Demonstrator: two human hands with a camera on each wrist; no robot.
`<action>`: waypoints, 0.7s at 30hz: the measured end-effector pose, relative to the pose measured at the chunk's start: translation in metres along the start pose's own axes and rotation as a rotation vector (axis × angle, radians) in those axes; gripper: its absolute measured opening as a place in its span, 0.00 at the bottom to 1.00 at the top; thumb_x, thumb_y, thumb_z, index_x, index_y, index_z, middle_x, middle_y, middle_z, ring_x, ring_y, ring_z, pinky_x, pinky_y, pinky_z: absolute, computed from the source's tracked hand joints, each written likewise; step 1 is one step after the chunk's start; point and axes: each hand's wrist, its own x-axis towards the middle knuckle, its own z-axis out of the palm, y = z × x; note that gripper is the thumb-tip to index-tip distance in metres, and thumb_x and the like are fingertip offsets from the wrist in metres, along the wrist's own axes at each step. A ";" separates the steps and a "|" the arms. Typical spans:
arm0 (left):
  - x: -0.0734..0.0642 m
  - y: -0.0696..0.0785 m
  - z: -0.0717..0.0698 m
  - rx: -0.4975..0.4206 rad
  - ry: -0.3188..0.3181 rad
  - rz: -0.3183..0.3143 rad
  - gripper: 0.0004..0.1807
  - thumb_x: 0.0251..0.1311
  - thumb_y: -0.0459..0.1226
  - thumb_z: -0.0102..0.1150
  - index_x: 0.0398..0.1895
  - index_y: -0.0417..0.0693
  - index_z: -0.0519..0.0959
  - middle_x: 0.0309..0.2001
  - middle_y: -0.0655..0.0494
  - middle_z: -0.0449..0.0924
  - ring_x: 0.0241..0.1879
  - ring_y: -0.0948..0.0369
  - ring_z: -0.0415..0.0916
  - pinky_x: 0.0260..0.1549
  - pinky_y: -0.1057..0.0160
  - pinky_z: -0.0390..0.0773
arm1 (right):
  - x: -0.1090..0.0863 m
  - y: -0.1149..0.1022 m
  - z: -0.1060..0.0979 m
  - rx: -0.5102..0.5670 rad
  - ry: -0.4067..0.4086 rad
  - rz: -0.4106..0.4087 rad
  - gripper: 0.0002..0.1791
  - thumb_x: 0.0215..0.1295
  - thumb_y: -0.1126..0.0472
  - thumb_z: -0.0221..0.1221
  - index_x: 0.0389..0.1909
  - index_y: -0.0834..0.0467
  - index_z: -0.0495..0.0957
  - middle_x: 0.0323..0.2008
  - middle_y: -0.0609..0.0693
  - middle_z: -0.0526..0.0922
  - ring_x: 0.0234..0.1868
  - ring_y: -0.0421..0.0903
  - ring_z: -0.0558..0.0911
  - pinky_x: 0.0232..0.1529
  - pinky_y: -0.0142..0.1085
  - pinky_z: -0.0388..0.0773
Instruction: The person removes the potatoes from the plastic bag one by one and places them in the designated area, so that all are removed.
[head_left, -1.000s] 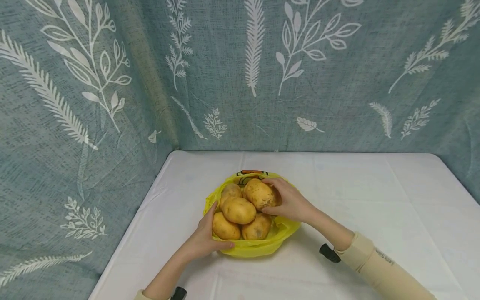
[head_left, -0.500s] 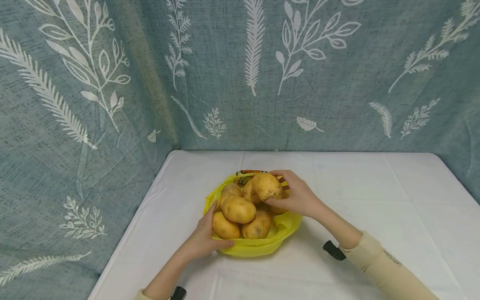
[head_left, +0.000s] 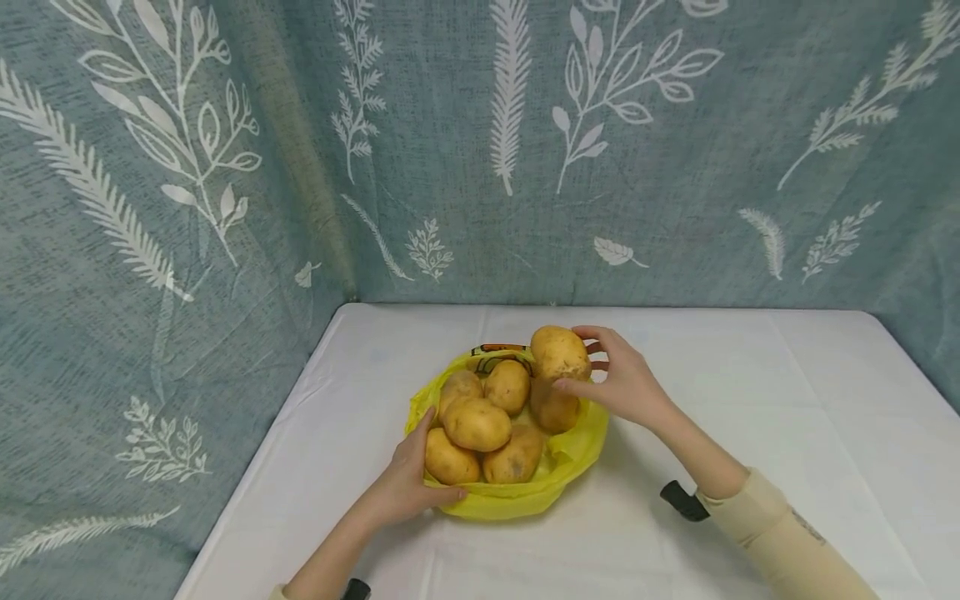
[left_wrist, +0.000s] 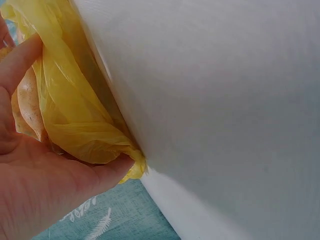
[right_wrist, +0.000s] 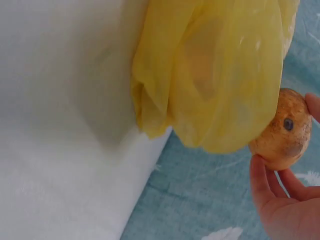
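Note:
A yellow plastic bag [head_left: 517, 500] with its mouth spread wide stands on the table, holding several potatoes [head_left: 477, 424]. My left hand [head_left: 408, 479] grips the bag's near left side; in the left wrist view its spread thumb and a finger [left_wrist: 21, 62] press the yellow plastic [left_wrist: 75, 95]. Over the far right rim, my right hand [head_left: 630, 379] holds one potato [head_left: 560, 354] between thumb and fingers. In the right wrist view this potato [right_wrist: 284, 131] shows a dark spot, and the bag [right_wrist: 215, 75] hides part of it.
A white cloth covers the table [head_left: 750, 433], which stretches far to the right of the bag. Blue-green curtains [head_left: 450, 150] with white leaf prints hang behind and on the left side. Dark camera mounts [head_left: 684, 502] sit by the wrists.
My right hand has lifted one potato from the pile and carried it up and to the right, uncovering other potatoes beneath. My left hand has stayed on the bag.

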 end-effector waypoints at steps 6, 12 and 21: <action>0.000 -0.001 0.001 0.023 0.007 0.021 0.66 0.45 0.42 0.77 0.77 0.38 0.36 0.75 0.31 0.40 0.73 0.35 0.36 0.66 0.34 0.43 | -0.001 0.008 -0.012 0.017 0.041 0.045 0.43 0.53 0.50 0.73 0.67 0.59 0.64 0.63 0.56 0.69 0.56 0.53 0.73 0.55 0.50 0.76; -0.001 0.000 0.001 0.047 0.014 0.033 0.66 0.45 0.41 0.77 0.77 0.37 0.37 0.74 0.31 0.42 0.72 0.35 0.38 0.66 0.34 0.44 | -0.003 0.019 -0.021 0.004 0.074 0.110 0.46 0.53 0.48 0.72 0.69 0.60 0.62 0.63 0.58 0.67 0.56 0.56 0.73 0.54 0.52 0.75; -0.003 -0.001 0.002 0.064 0.010 0.047 0.66 0.46 0.42 0.77 0.77 0.38 0.37 0.74 0.31 0.43 0.73 0.36 0.39 0.67 0.35 0.45 | -0.006 0.041 -0.033 -0.057 0.089 0.201 0.49 0.54 0.43 0.70 0.71 0.60 0.60 0.65 0.60 0.65 0.58 0.58 0.72 0.52 0.51 0.77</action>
